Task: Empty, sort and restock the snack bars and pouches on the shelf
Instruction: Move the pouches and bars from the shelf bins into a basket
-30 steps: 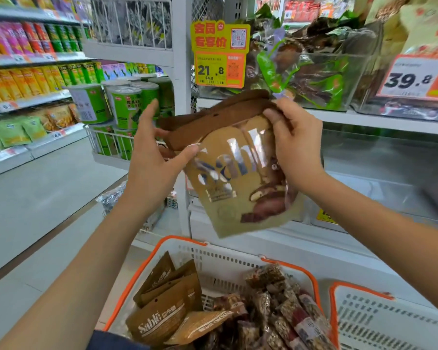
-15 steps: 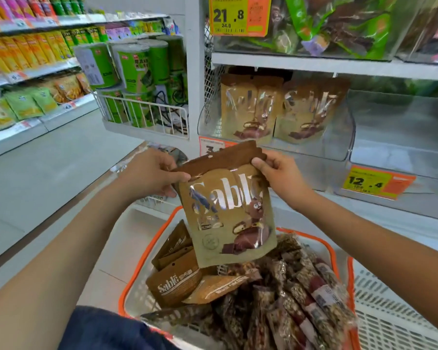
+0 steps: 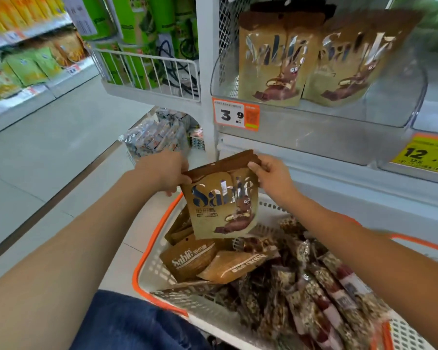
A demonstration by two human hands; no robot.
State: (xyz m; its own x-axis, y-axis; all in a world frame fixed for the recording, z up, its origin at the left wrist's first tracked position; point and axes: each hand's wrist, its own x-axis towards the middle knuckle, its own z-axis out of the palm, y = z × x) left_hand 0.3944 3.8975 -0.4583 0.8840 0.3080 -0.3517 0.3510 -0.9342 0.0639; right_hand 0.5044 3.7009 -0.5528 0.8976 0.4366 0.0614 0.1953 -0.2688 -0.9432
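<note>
Both hands hold a small stack of gold-and-brown Sablé pouches (image 3: 221, 203) just above the white basket with an orange rim (image 3: 147, 251). My left hand (image 3: 163, 173) grips the stack's top left corner; my right hand (image 3: 271, 176) pinches its top right corner. More Sablé pouches (image 3: 187, 258) lie in the basket's left part, and several dark snack bars (image 3: 313, 286) fill its right part. Two Sablé pouches (image 3: 271, 59) stand upright in the clear shelf bin (image 3: 389, 102) above.
Orange price tags (image 3: 235, 114) hang on the shelf edge. A wire rack (image 3: 150, 72) of green canisters stands to the left, with wrapped packs (image 3: 157, 137) on the floor below it. A second white basket (image 3: 409, 334) sits at the right. Open aisle floor lies to the left.
Both hands have lowered the pouch stack from shelf height down to just above the basket. My view has tilted down, so the shelf bin with its pouches now sits above the hands.
</note>
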